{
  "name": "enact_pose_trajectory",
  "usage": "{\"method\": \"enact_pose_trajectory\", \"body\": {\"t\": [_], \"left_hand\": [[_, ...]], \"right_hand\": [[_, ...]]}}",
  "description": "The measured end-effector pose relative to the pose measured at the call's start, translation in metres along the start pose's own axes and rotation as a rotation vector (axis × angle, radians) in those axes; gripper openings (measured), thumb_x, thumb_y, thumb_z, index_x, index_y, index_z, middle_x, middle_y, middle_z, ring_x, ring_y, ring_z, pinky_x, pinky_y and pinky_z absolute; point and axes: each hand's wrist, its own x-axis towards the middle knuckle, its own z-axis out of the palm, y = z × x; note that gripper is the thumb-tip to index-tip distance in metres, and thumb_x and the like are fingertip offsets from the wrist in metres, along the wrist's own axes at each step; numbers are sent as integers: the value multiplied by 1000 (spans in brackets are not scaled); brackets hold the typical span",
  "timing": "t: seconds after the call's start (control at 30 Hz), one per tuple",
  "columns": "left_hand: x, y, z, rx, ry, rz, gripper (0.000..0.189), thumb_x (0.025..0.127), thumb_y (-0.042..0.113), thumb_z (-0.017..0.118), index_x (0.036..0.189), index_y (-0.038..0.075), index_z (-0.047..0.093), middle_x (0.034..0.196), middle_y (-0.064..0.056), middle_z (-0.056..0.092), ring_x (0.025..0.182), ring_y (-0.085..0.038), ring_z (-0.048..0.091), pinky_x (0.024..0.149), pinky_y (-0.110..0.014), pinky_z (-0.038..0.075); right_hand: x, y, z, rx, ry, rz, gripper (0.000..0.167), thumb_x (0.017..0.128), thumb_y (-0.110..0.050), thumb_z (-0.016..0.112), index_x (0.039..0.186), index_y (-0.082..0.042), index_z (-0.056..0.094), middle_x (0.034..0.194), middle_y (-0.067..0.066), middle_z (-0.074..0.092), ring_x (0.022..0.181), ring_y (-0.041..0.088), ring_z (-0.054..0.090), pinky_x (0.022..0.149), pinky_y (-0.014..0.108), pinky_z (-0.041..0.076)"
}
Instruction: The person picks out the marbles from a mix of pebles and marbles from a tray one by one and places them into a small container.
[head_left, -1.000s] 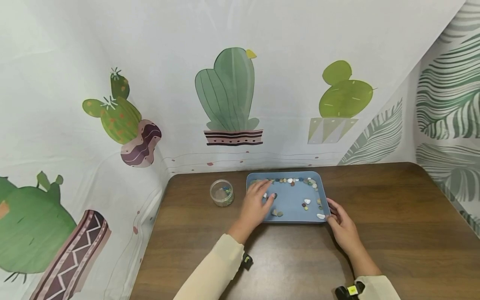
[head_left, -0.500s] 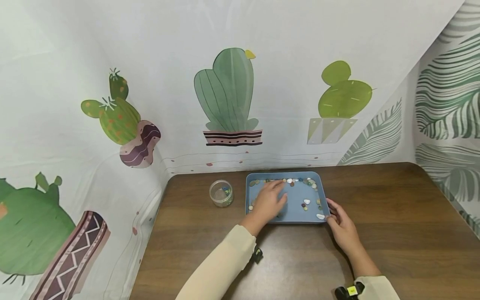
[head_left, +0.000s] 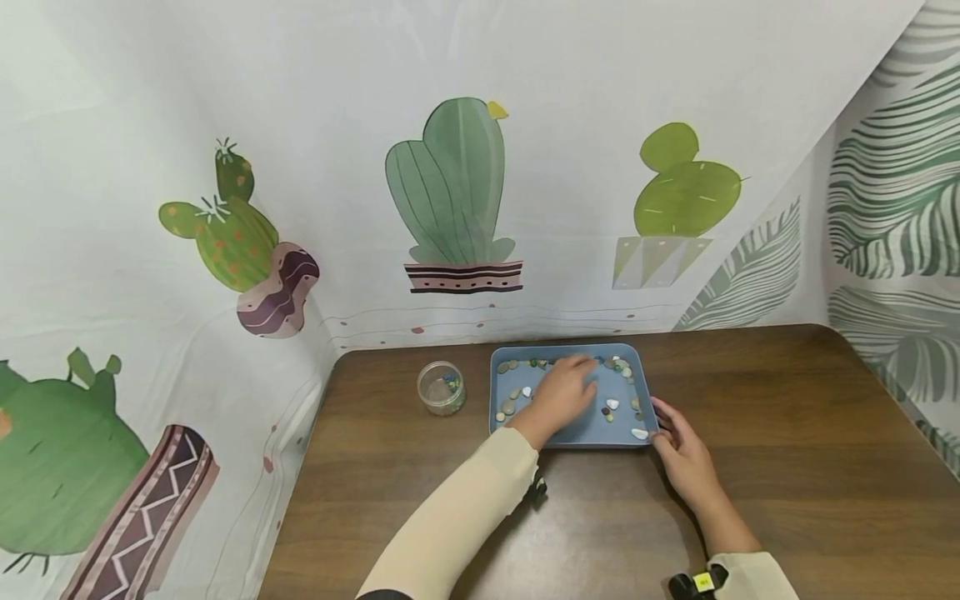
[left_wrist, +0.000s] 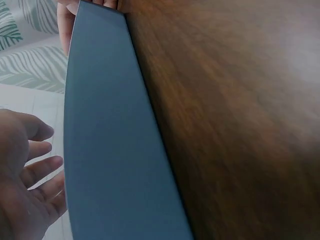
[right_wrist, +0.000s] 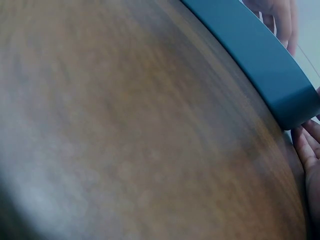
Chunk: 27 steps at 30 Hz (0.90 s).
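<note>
A blue rectangular tray [head_left: 588,429] lies on the table, with small coloured pebbles along its edges and a few in the middle, including a white pebble [head_left: 612,404]. My left hand [head_left: 561,396] hovers over the tray, fingers extended toward the far row and partly covering it. In the left wrist view the same hand [left_wrist: 25,180] shows loosely bent, separated fingers beyond the tray wall [left_wrist: 110,125], with nothing visible in them. My right hand [head_left: 684,454] holds the tray's near right corner, thumb at the rim; the right wrist view shows its fingers [right_wrist: 304,145] against that corner.
A clear round jar [head_left: 441,390] with a few blue and green pieces in it stands left of the tray. The brown wooden table [head_left: 600,517] meets a cactus-printed cloth [head_left: 570,208] behind. Each wrist wears a small black camera [head_left: 699,582].
My left hand has swept rightward across the tray along the far pebble row, uncovering pebbles at the left side. The right hand stays at the corner, and the tray keeps its place.
</note>
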Motion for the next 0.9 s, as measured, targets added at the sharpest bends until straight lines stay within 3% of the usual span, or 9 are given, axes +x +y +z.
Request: {"method": "enact_pose_trajectory", "body": {"t": [0.27,0.53,0.9], "left_hand": [[22,5,11,54,-59,-14,44,105,27,47,148,19,52,152,4,52,141,-14,49,118,-30,39],[31,8,18,129,-98,-18,44,105,24,46,149,21,50,153,6,49,137,-15,49,115,-30,43],[41,17,24,246,-153,-59,44,106,26,47,149,26,51,149,9,50,130,-12,47,108,-30,46]], "right_hand": [[-1,-4,1,23,9,-7,55,95,10,52,149,1,44,142,32,52,117,-15,48,92,-2,40],[-6,-40,-2,41,6,-22,50,93,13,51,143,10,45,137,38,52,113,-14,50,91,-1,42],[-1,-1,0,40,11,-23,54,96,8,52,149,0,44,142,31,53,117,-15,48,92,-2,41]]}}
